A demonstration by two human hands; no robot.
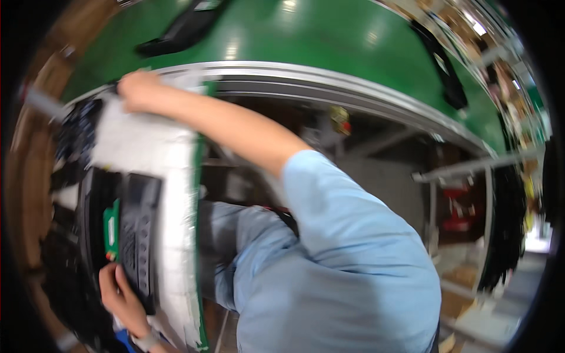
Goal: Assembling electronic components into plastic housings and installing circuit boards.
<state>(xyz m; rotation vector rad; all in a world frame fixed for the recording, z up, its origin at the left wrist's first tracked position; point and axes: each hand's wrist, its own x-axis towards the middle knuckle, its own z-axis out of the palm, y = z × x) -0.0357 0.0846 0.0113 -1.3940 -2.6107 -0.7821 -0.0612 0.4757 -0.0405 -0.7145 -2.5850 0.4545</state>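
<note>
On the bench at left lies a long black plastic panel (141, 229) with a row of round holes along one side. A flat green piece (111, 232) with an orange-red end rests on the black part beside it. My left hand (122, 297), a watch band at its wrist, touches the black plastic near the lower end of the green piece, thumb and fingers apart. Stretched across the bench, my right arm ends in my right hand (140, 92), closed at the far corner. It is smeared by motion, and a dark bit shows at its fingertips.
The bench has a white padded top (170, 235) with a green edge. Dark wrapped material (79, 132) lies on its far side. Beyond a metal rail (294, 72) runs a green surface with black curved parts (185, 26). A metal frame (456, 170) stands at right.
</note>
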